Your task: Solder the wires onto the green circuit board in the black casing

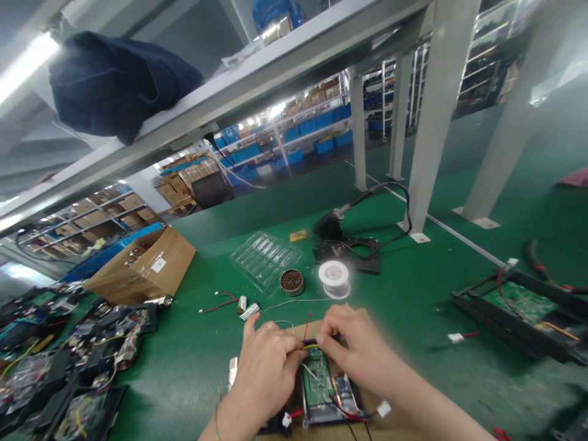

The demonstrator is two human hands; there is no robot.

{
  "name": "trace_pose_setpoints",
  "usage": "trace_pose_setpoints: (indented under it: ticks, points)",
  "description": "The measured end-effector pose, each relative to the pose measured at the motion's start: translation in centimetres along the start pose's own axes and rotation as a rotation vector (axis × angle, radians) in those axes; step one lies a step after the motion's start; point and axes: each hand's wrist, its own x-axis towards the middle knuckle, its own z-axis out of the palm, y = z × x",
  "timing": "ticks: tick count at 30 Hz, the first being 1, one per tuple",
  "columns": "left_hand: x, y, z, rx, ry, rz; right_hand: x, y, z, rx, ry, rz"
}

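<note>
Before you, the circuit board (316, 380) lay on cardboard (316, 434); behind it stood the spool (334, 274), and left, near the table's (184, 361) far edge, the carton (172, 263).

Left hand (267, 362) ungloved, thin yellowish band (216, 424) at wrist; right hand (353, 344), forearm (427, 392) bare.

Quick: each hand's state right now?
Left hand: curled at the far end of the circuit board; any hold can't be told.
Right hand: also curled at that end; any hold can't be told.

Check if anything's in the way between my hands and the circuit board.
Nothing visible is. The left hand and right hand are at the board's far end; a yellow wire shows between them.
</note>
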Motion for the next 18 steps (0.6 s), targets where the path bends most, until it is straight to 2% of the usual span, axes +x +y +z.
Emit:
trace_pose_setpoints:
  ticks: [7,13,15,18]
  points:
    - [-0.1,-0.2,0.1,-0.018,0.014,0.023,0.3,0.2,-0.1,0.226,-0.104,0.019]
    - [-0.1,-0.3,0.2,-0.031,0.035,0.017,0.6,0.0,-1.3,0.244,-0.181,0.019]
    - [0.0,-0.4,0.2,-0.034,0.039,0.013,0.6,-0.1,-1.8,0.207,-0.161,0.008]
    - [0.1,-0.4,0.3,-0.039,0.045,0.015,0.4,-0.4,-2.2,0.134,-0.065,-0.046]
